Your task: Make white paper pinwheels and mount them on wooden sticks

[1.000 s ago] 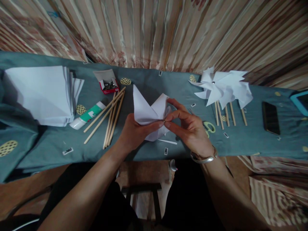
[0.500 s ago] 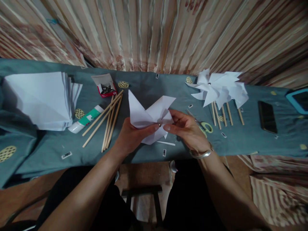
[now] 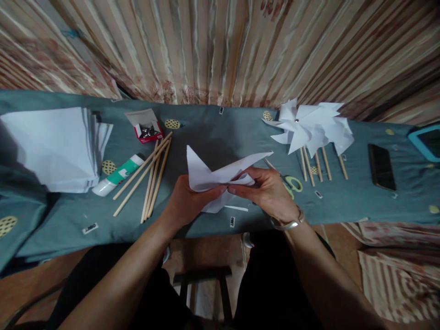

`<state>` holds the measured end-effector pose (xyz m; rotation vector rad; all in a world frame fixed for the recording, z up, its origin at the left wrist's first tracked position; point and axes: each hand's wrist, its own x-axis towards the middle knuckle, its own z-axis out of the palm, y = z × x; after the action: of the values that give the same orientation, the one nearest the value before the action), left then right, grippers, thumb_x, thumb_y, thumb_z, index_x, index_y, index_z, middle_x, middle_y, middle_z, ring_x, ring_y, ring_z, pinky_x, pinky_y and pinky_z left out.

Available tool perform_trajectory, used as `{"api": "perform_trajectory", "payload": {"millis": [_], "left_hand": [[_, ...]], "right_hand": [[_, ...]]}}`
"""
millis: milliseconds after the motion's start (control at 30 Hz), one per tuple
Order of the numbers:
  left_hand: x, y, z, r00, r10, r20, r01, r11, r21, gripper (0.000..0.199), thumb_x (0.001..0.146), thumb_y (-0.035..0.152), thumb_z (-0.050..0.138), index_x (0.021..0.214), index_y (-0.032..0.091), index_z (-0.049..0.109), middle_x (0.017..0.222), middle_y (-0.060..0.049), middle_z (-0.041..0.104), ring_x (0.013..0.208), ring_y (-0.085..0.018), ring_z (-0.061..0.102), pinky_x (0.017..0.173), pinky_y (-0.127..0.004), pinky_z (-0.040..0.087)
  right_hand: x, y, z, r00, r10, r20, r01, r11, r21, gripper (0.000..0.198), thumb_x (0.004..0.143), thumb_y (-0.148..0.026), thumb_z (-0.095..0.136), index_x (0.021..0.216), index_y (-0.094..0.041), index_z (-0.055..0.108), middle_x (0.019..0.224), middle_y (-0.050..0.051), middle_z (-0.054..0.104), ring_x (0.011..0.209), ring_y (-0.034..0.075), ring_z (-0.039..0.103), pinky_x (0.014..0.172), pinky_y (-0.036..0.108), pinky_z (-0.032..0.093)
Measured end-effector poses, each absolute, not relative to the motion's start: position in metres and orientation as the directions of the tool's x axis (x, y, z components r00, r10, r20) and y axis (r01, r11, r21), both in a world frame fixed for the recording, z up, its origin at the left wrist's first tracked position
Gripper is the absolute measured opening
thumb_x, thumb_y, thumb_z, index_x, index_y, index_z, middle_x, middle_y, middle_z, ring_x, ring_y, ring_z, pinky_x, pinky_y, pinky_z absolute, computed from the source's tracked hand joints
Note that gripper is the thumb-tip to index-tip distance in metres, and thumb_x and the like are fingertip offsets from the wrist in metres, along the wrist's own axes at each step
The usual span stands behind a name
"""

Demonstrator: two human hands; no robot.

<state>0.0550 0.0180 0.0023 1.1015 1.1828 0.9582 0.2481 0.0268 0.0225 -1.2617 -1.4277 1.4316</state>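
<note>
- Spreading right across the view, the cloth-covered worktop (image 3: 199,133) is carrying everything.
- At nine o'clock, a paper stack (image 3: 51,153) is lying with uneven edges.
- At two o'clock, white pinwheels (image 3: 311,128) are lying partly overlapped.
- Between these, over the worktop, the folded paper (image 3: 201,174) is flaring its points toward eleven and two o'clock; it is looking light, thin and easily creased, so the gathered middle is probably offering the surest hold, the points the poorest.
- At the paper's eight o'clock, the left hand (image 3: 184,198) is gripping it, thumb in front, other fingers mostly hidden behind.
- At three o'clock, the right hand (image 3: 270,190) is pinching it narrowly.
- Smallest, the thumb tips (image 3: 239,190) are nearly meeting at its middle; anything between them is too small to tell.
</note>
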Motion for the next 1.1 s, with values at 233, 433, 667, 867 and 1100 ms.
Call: {"api": "perform_trajectory", "payload": {"millis": [233, 433, 667, 867, 1100], "left_hand": [[0.06, 0.022, 0.005, 0.162, 0.961, -0.226, 0.02, 0.226, 0.974, 0.024, 0.064, 0.034, 0.081, 0.076, 0.014, 0.075, 0.074, -0.006, 0.076, 0.067, -0.022, 0.07, 0.06, -0.028, 0.056], [0.06, 0.022, 0.004, 0.143, 0.965, -0.22, 0.024, 0.219, 0.975, 0.026, 0.066, 0.037, 0.081, 0.078, 0.014, 0.076, 0.076, -0.007, 0.077, 0.071, -0.023, 0.071, 0.063, -0.029, 0.057], [0.059, 0.022, 0.006, 0.108, 0.97, -0.22, 0.015, 0.219, 0.976, 0.026, 0.066, 0.034, 0.081, 0.08, 0.013, 0.078, 0.078, -0.008, 0.078, 0.071, -0.024, 0.072, 0.063, -0.03, 0.058], [0.06, 0.021, 0.004, 0.115, 0.969, -0.221, -0.042, 0.227, 0.973, 0.026, 0.068, 0.033, 0.081, 0.087, 0.014, 0.079, 0.088, -0.008, 0.079, 0.079, -0.024, 0.074, 0.071, -0.031, 0.059], [0.059, 0.021, 0.003, 0.088, 0.98, -0.177, -0.023, 0.18, 0.983, 0.022, 0.069, 0.031, 0.079, 0.085, 0.015, 0.079, 0.086, -0.006, 0.079, 0.079, -0.024, 0.074, 0.071, -0.031, 0.059]], "right_hand": [[0.253, 0.03, 0.019, -0.286, 0.948, -0.141, 0.123, -0.11, -0.986, 0.019, 0.069, -0.036, 0.083, 0.083, -0.023, 0.079, 0.08, 0.0, 0.078, 0.072, 0.017, 0.07, 0.07, 0.029, 0.057], [0.249, 0.029, 0.016, -0.234, 0.96, -0.152, 0.096, -0.133, -0.987, 0.023, 0.066, -0.038, 0.085, 0.083, -0.023, 0.079, 0.078, -0.001, 0.078, 0.067, 0.016, 0.068, 0.066, 0.028, 0.056], [0.243, 0.03, 0.019, -0.2, 0.966, -0.162, 0.083, -0.148, -0.986, 0.02, 0.065, -0.035, 0.085, 0.081, -0.024, 0.08, 0.073, -0.002, 0.076, 0.062, 0.014, 0.065, 0.061, 0.027, 0.054], [0.239, 0.031, 0.019, -0.182, 0.975, -0.128, 0.127, -0.106, -0.986, 0.016, 0.065, -0.036, 0.084, 0.07, -0.022, 0.079, 0.065, -0.002, 0.072, 0.056, 0.013, 0.059, 0.055, 0.026, 0.05], [0.24, 0.031, 0.013, -0.193, 0.968, -0.161, 0.142, -0.134, -0.981, 0.015, 0.067, -0.035, 0.082, 0.071, -0.021, 0.079, 0.065, -0.002, 0.071, 0.057, 0.011, 0.058, 0.056, 0.025, 0.049]]}}
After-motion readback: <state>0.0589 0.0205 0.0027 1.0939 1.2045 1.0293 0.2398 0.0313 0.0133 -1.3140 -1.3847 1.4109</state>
